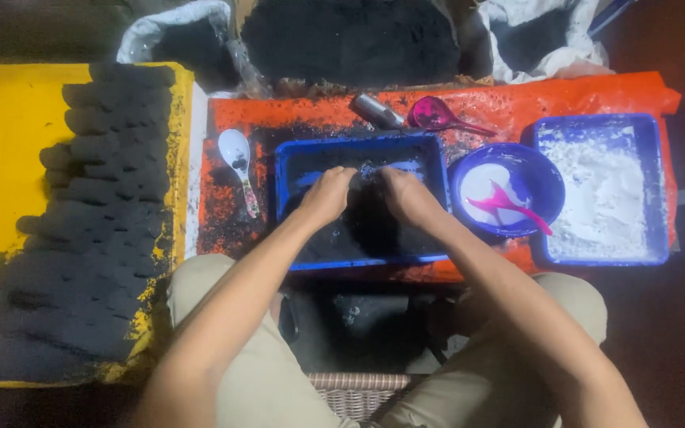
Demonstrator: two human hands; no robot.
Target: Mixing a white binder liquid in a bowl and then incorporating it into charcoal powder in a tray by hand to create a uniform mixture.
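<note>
Both my hands are down in a blue rectangular tray [438,162] that holds black powdery paste [358,230]. My left hand [327,195] curls over the dark mass on its left side. My right hand [406,194] presses on it from the right. The fingers of both are smeared black and meet near the tray's middle. Whether they grip a lump is hidden by the dark material.
A yellow board [1,143] on the left carries several rows of black moulded lumps [97,230]. A white spoon [236,158], a blue bowl [545,178] with white liquid and a pink scoop [509,204], another pink scoop [438,115], and a blue tray of white powder [604,190] lie on the orange sheet [628,91].
</note>
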